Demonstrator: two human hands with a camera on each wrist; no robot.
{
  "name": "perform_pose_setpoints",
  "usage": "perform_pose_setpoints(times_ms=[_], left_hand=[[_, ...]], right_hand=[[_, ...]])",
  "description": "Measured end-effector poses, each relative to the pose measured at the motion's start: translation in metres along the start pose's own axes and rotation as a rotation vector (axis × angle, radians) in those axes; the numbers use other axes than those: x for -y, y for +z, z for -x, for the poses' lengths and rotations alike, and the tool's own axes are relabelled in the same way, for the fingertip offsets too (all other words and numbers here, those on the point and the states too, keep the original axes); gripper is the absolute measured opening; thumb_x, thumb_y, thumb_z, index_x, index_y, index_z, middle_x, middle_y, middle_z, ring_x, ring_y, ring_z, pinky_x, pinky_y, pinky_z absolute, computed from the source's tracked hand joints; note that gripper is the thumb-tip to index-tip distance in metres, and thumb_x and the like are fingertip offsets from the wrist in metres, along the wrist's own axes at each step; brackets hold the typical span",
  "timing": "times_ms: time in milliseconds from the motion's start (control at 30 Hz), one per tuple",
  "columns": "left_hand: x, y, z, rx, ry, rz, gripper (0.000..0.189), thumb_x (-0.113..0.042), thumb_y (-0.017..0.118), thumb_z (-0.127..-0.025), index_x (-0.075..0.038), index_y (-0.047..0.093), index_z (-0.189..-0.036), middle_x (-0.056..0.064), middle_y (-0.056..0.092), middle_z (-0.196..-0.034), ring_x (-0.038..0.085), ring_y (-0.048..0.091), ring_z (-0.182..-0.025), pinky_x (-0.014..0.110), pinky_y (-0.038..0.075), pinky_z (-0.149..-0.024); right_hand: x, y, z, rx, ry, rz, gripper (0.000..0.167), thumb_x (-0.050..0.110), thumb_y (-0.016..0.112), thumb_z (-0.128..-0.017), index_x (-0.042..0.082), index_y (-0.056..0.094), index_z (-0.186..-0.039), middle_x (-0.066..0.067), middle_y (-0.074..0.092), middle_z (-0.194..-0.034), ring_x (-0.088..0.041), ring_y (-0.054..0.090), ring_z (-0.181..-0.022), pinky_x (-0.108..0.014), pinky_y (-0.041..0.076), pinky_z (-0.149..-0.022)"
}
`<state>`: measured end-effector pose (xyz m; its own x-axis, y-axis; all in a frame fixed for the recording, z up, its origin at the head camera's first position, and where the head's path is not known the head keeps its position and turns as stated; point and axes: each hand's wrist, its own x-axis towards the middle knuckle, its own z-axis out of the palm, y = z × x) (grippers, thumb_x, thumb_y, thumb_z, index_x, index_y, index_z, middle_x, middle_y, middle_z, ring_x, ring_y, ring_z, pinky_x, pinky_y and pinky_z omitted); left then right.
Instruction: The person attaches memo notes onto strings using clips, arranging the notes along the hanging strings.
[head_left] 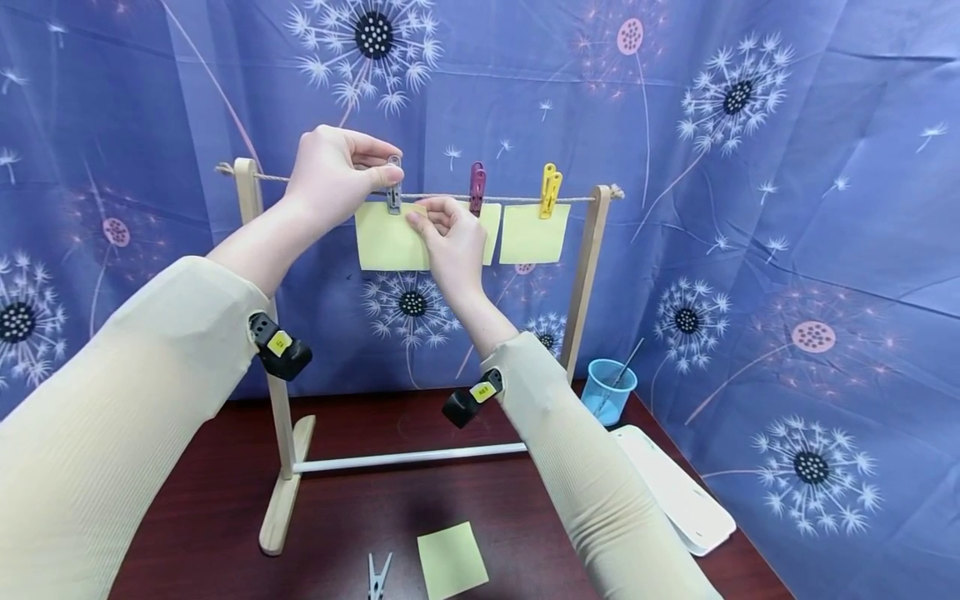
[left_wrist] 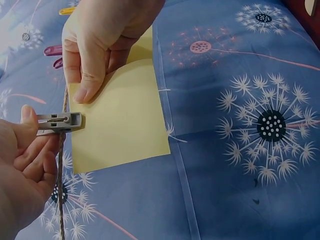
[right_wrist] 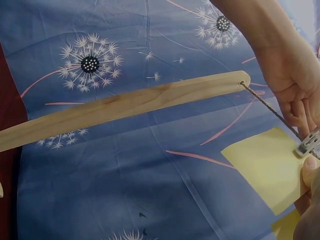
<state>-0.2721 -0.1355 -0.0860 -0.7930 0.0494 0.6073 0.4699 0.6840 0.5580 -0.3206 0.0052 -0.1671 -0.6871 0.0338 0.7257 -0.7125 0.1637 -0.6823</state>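
Note:
My left hand (head_left: 330,171) pinches a grey clothespin (head_left: 394,193) between thumb and fingers at the rope (head_left: 273,177). Below it, a pale yellow sheet of paper (head_left: 386,240) hangs with its top edge at the rope. The pin's jaws overlap that top edge in the left wrist view, where the paper (left_wrist: 122,117) bows slightly. Thumb and fingers of my right hand (head_left: 459,242) pinch the sheet's upper right corner, close beside the pin. Behind the right hand, a purple clothespin (head_left: 477,185) holds a second yellow sheet (head_left: 491,232), partly hidden.
Farther right, a yellow clothespin (head_left: 551,193) holds another sheet (head_left: 531,237). Wooden posts (head_left: 587,275) carry the rope, with a white bar (head_left: 412,458) low between them. On the table lie a square yellow sheet (head_left: 452,560) and a clothespin (head_left: 378,577). A blue cup (head_left: 606,396) and white tray (head_left: 675,492) stand right.

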Motion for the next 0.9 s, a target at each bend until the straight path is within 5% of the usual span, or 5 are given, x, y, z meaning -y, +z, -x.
perform_pose_setpoints(times_ms=[233,900], left_hand=[[0.001,-0.002,0.001,0.044,0.035,-0.015,0.042,-0.028,0.068,-0.093,-0.007,0.064,-0.129,0.017,0.068,-0.121,0.028,0.065,-0.114,0.041,0.049,-0.097],[0.002,-0.003,0.005,0.111,0.006,0.046,0.052,-0.03,0.065,-0.095,-0.009,0.053,-0.141,0.015,0.061,-0.135,0.025,0.058,-0.125,0.039,0.044,-0.106]], right_hand=[[-0.001,0.001,0.002,0.003,-0.006,0.01,0.022,0.011,0.071,-0.089,-0.004,0.068,-0.104,-0.018,0.074,-0.101,-0.023,0.072,-0.092,-0.019,0.053,-0.072],[-0.013,-0.009,0.014,0.097,0.016,-0.028,0.031,0.012,0.069,-0.091,-0.007,0.066,-0.116,-0.022,0.072,-0.105,-0.028,0.072,-0.097,-0.024,0.056,-0.083]])
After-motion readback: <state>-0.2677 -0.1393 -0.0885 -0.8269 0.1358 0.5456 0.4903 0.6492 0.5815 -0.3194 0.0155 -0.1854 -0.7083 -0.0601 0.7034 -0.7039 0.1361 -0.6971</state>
